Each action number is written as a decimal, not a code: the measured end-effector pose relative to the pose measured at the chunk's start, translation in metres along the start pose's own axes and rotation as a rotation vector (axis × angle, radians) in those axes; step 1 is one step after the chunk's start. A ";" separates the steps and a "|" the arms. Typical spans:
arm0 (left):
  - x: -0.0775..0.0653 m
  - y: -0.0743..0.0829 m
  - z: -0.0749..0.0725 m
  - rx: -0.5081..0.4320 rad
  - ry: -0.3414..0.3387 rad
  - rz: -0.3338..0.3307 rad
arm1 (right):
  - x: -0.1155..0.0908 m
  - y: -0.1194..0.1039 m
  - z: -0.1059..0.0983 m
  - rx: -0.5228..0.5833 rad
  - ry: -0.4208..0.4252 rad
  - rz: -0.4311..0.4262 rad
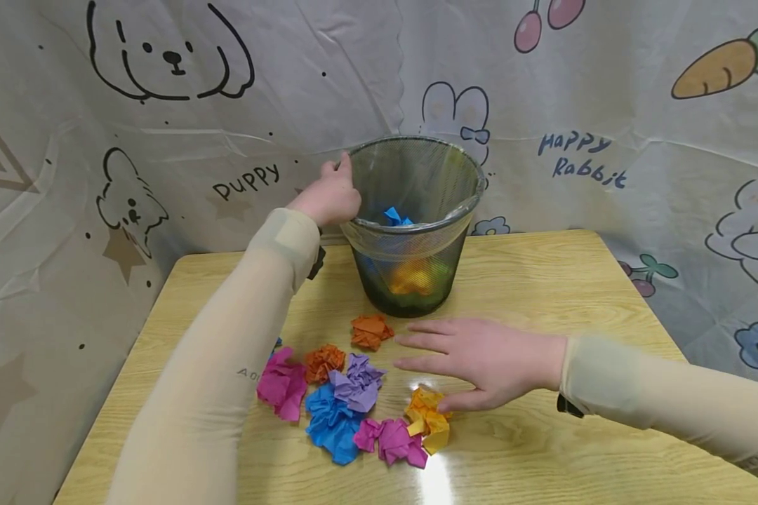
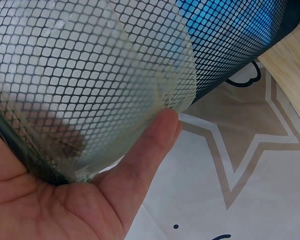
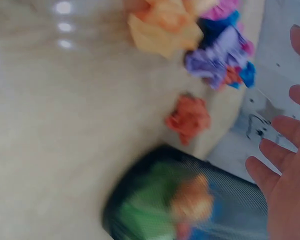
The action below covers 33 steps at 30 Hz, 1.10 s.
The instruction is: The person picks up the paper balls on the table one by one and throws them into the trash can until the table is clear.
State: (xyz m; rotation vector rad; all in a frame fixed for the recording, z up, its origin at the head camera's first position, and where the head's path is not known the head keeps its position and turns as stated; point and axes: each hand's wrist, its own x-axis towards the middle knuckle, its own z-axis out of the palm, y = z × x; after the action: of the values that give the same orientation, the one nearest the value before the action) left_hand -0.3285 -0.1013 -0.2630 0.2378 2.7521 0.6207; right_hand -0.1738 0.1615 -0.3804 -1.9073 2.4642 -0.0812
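My left hand (image 1: 333, 193) grips the left side of the rim of a black mesh wastebasket (image 1: 410, 228), its thumb (image 2: 157, 132) against the outside mesh over a clear plastic liner (image 2: 177, 87). Blue, orange and green crumpled paper shows inside. My right hand (image 1: 480, 358), fingers spread and holding nothing, is over the table beside an orange paper ball (image 1: 371, 332). Below its thumb lies a yellow paper ball (image 1: 428, 419). To the left are a purple ball (image 1: 358, 382), a blue ball (image 1: 333, 423), a pink ball (image 1: 393, 442), a second orange ball (image 1: 324, 363) and a magenta ball (image 1: 282, 384).
The wastebasket stands toward the back of a light wooden table (image 1: 530, 280). Behind it hangs a pale curtain (image 1: 354, 84) printed with cartoon animals. My left sleeve (image 1: 208, 379) partly hides another small blue piece of paper (image 1: 278, 342).
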 end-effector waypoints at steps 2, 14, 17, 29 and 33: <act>0.000 0.000 0.000 -0.004 0.001 0.001 | -0.001 -0.002 0.011 0.031 -0.018 -0.007; 0.000 -0.001 -0.001 -0.003 -0.003 -0.001 | -0.003 -0.011 0.052 0.110 -0.032 -0.068; -0.002 -0.001 -0.001 -0.003 -0.005 0.003 | -0.002 -0.013 0.061 0.097 -0.029 -0.092; 0.000 -0.002 0.001 0.000 0.005 0.003 | -0.003 -0.015 0.086 0.037 -0.007 -0.050; -0.002 -0.002 0.000 -0.003 0.003 0.005 | -0.005 -0.012 0.090 0.028 0.018 -0.034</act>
State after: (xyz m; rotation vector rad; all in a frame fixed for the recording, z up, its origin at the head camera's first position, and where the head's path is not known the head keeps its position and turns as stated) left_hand -0.3265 -0.1034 -0.2635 0.2437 2.7538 0.6262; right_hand -0.1567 0.1614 -0.4693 -1.9459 2.4283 -0.1337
